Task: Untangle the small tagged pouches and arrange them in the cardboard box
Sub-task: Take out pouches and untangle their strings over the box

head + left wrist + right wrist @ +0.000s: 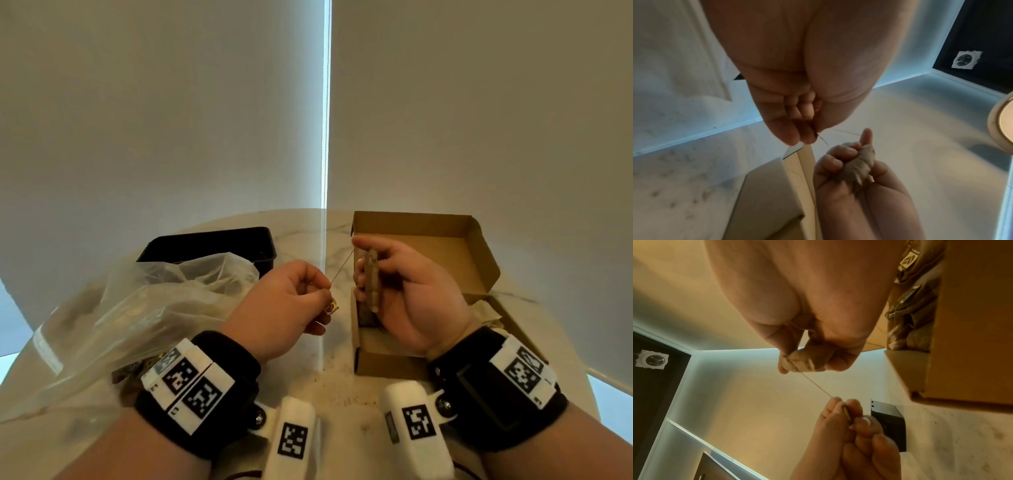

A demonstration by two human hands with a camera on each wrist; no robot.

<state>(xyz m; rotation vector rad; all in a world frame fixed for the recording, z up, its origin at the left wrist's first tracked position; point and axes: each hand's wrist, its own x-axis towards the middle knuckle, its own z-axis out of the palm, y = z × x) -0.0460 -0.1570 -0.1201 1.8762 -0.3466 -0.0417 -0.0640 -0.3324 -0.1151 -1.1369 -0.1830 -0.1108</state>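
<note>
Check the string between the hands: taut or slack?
Taut. The string runs as a straight line from the pouch in the right hand to the left hand pinching its tag.

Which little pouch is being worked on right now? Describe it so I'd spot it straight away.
Find the open cardboard box on the right of the marble table. Just above its left edge the right hand grips a small greyish-brown pouch. Unlike those lying in the box, a taut thread runs from it to a tag pinched by the left hand.

I could read no words or numbers; only square coded markers [187, 383] stood on my wrist bands [228, 363].
</note>
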